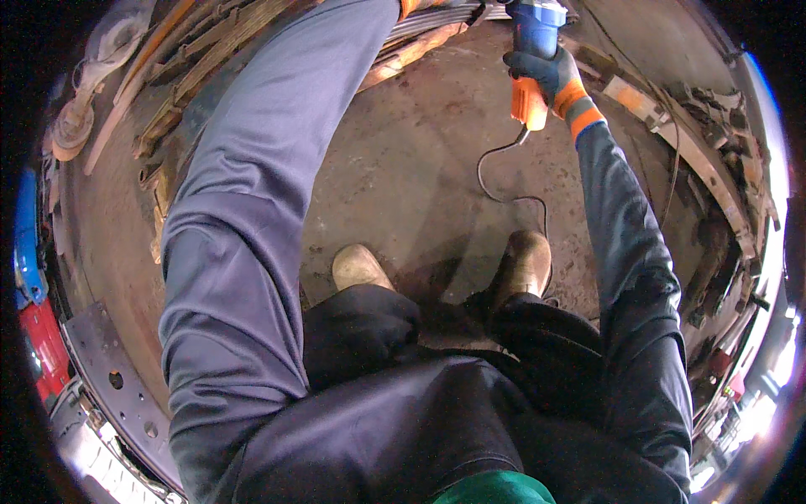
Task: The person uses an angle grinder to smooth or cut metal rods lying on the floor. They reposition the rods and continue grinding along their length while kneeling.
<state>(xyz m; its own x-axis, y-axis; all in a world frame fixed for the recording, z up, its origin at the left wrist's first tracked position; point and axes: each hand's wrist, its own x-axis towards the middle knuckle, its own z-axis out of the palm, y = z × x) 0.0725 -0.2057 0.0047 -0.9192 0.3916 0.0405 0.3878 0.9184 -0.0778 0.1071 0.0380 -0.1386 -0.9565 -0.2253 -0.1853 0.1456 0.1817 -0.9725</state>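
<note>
My right hand (546,74), in a dark glove with an orange-and-grey cuff, is wrapped round the body of a corded angle grinder (537,32). The grinder is blue toward the far end and orange at the near end, and its head is cut off by the upper edge. A black power cord (484,175) curls from it down to the floor near my right boot. My left arm stretches far forward; only the orange cuff and a sliver of my left hand (411,7) show at the top edge, beside some grey metal bars (437,20). Its fingers are hidden.
Wooden planks and long bars (214,71) lie at the far left. A grey steel plate with holes (113,370) is at the near left. Along the right runs a long metal beam (705,164) among scrap pieces and another cable (677,143). My boots (359,267) stand on the concrete floor (403,160).
</note>
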